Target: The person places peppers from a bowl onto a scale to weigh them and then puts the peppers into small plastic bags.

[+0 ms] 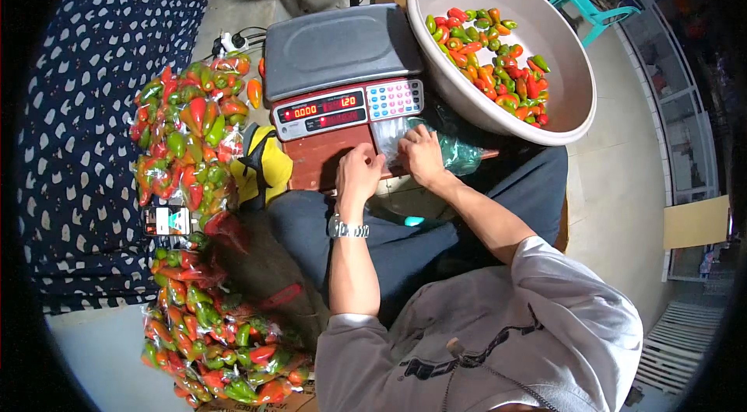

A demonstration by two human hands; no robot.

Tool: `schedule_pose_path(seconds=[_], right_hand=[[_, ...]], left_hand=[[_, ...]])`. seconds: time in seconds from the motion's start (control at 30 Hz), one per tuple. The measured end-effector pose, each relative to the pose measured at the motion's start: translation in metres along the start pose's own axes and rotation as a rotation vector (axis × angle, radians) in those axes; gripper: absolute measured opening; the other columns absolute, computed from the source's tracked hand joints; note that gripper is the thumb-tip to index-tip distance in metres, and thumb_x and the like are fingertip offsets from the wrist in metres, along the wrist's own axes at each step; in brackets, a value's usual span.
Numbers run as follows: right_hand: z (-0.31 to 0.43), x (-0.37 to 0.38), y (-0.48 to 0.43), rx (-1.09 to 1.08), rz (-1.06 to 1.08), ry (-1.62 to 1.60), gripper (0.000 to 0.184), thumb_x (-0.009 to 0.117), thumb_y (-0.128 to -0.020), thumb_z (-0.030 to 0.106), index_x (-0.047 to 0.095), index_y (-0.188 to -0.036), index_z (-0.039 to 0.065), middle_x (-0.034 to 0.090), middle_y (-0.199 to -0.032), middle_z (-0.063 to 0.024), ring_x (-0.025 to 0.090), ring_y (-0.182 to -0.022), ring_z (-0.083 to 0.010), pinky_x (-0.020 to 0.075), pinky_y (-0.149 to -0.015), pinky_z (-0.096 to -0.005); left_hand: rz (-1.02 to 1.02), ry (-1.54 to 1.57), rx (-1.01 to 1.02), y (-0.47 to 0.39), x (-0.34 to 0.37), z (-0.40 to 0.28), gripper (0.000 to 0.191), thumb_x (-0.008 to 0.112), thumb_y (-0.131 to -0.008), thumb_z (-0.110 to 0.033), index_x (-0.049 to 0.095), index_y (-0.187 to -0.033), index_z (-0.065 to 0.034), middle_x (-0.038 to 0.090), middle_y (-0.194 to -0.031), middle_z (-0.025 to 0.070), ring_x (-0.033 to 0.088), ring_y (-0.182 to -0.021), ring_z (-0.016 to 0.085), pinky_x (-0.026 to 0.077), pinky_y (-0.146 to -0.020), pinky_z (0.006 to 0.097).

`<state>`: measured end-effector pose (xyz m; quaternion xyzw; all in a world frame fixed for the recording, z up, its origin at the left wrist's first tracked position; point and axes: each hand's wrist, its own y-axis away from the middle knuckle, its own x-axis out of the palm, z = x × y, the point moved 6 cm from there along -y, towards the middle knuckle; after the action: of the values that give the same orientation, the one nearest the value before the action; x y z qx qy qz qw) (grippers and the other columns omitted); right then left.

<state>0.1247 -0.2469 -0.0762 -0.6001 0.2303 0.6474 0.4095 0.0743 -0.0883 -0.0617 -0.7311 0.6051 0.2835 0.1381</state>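
Observation:
My right hand (421,154), its fingers curled, pinches at a clear plastic bag (388,135) on the reddish-brown board (312,161). To its left, my left hand (357,171) hovers over the board's front edge with bent fingers. I see nothing in it, but its fingertips are partly hidden. A metal-band watch (348,228) circles that wrist. Green plastic bags (461,149) lie right beside my right hand. Just beyond both hands stands a digital weighing scale (344,44) with a bare grey platform and a lit red display.
A large pale tub (575,114) holding red and green peppers (508,76) tilts at the right. Bagged peppers (187,132) pile up on the left, with a phone (167,220) among them. A yellow-and-black bag (268,164) lies by the board. A turquoise stool (595,12) stands behind.

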Motion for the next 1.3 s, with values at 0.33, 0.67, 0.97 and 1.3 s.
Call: schedule_pose_path(seconds=[0.33, 0.67, 0.97, 1.3], right_hand=[[-0.015, -0.046, -0.006, 0.155, -0.086, -0.571, 0.021, 0.081, -0.080, 0.017, 0.069, -0.078, 0.000, 0.068, -0.080, -0.0153, 0.065, -0.079, -0.0333, 0.0504, -0.072, -0.0407], [-0.051, -0.138, 0.002, 0.324, -0.327, -1.135, 0.008, 0.058, -0.099, 0.006, 0.062, -0.098, -0.001, 0.063, -0.074, -0.0020, 0.059, -0.070, -0.0079, 0.0493, -0.065, -0.0256], [-0.033, -0.110, 0.020, 0.226, 0.097, -1.077, 0.027, 0.072, -0.095, 0.022, 0.065, -0.077, 0.002, 0.053, -0.063, 0.0059, 0.045, -0.063, -0.0032, 0.0369, -0.054, -0.0250], [-0.067, -0.137, 0.034, -0.011, 0.538, -0.839, 0.017, 0.077, -0.087, 0.015, 0.071, -0.092, 0.000, 0.065, -0.074, -0.0016, 0.058, -0.072, -0.0100, 0.0469, -0.067, -0.0299]], left_hand=[[-0.124, -0.180, -0.210, 0.003, 0.050, -0.005, 0.059, 0.075, -0.081, -0.018, 0.052, -0.133, -0.0076, 0.060, -0.127, 0.0245, 0.061, -0.112, 0.044, 0.050, -0.092, 0.0528], [-0.339, 0.036, 0.002, 0.005, 0.031, -0.007, 0.085, 0.086, -0.073, -0.019, 0.043, -0.145, -0.0064, 0.056, -0.117, 0.0203, 0.058, -0.113, 0.036, 0.050, -0.094, 0.0443], [-0.036, 0.332, 0.517, 0.026, 0.043, -0.066, 0.043, 0.077, -0.084, -0.025, 0.067, -0.120, -0.0037, 0.060, -0.124, 0.0158, 0.056, -0.119, 0.029, 0.044, -0.100, 0.0401], [-0.149, 0.891, -0.032, 0.009, 0.005, -0.020, 0.019, 0.057, -0.103, -0.020, 0.059, -0.088, -0.0075, 0.052, -0.070, -0.0039, 0.051, -0.059, 0.006, 0.042, -0.053, 0.0218]])
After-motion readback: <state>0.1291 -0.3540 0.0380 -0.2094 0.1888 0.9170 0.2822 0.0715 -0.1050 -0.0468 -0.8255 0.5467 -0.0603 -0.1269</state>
